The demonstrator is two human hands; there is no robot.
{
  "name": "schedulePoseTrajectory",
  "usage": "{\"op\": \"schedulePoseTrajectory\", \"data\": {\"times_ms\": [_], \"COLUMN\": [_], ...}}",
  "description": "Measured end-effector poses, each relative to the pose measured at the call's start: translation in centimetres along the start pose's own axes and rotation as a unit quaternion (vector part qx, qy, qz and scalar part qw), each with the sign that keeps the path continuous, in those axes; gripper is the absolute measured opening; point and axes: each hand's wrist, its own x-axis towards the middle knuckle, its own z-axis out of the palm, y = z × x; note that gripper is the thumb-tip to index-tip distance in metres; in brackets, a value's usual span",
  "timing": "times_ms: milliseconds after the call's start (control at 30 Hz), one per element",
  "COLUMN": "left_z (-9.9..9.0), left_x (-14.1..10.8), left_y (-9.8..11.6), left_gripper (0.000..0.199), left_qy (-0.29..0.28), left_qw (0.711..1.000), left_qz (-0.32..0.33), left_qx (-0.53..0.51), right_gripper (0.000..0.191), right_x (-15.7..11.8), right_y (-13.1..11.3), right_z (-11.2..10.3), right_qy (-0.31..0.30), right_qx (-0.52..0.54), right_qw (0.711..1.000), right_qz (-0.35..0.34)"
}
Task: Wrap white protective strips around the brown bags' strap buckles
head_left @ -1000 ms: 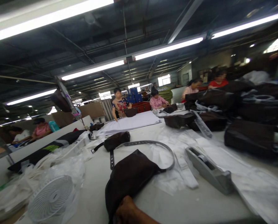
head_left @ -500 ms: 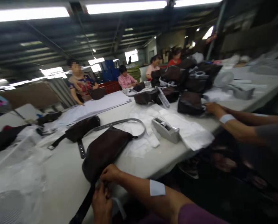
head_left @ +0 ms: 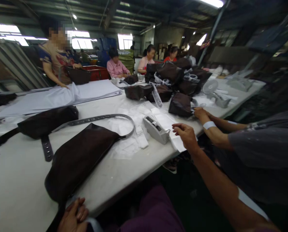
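A dark brown bag (head_left: 82, 156) lies on the white table (head_left: 120, 161), its strap wrapped in clear plastic and curving toward the back. At the bag's lower end, my left hand (head_left: 73, 214) has its fingers closed round the strap end. My right hand (head_left: 185, 135) reaches out beside the grey tape dispenser (head_left: 156, 129), thumb and forefinger pinched near its cutting edge. Whatever is between those fingertips is too small to make out. Thin white plastic sheets (head_left: 131, 138) lie around the dispenser.
Another brown bag (head_left: 49, 120) with a buckled strap lies at the left. Brown bags (head_left: 170, 74) are piled farther back. A co-worker's hands (head_left: 204, 116) hold a bag at the right. More people stand or sit across the table, near white sheets (head_left: 93, 91).
My right hand has left the bag's end and moved right and away to the tape dispenser. My left hand stays at the bag. The view has turned and come closer to the table.
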Motion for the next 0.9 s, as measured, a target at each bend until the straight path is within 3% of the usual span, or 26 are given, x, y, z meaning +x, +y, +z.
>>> {"op": "schedulePoseTrajectory", "data": {"times_ms": [67, 133, 300, 433, 600, 900], "left_z": [-0.2, -0.3, 0.2, 0.6, 1.1, 1.2], "left_x": [0.2, 0.4, 0.3, -0.1, -0.3, -0.5], "left_y": [0.0, 0.0, 0.2, 0.3, 0.5, 0.6], "left_gripper": [0.018, 0.019, 0.023, 0.023, 0.022, 0.023], "left_qy": [-0.005, -0.001, 0.017, 0.019, 0.042, 0.035], "left_qw": [1.0, 0.999, 0.997, 0.997, 0.996, 0.999], "left_qz": [-0.025, -0.039, -0.071, -0.077, -0.077, -0.03], "left_qx": [0.0, -0.003, 0.001, 0.01, 0.0, 0.023], "right_gripper": [0.026, 0.023, 0.012, 0.007, 0.01, 0.015], "right_x": [2.1, 3.9, 7.9, 10.2, 11.1, 11.4], "right_y": [1.2, 1.9, 2.4, 2.6, 2.7, 1.5], "right_z": [-2.0, -2.3, 1.1, 3.7, 5.1, 6.4], "right_qy": [0.007, -0.027, -0.146, -0.185, -0.219, -0.259], "right_qx": [-0.018, -0.043, -0.144, -0.246, -0.278, -0.282], "right_qw": [1.0, 0.998, 0.973, 0.935, 0.908, 0.879], "right_qz": [0.018, 0.036, 0.11, 0.175, 0.224, 0.286]}}
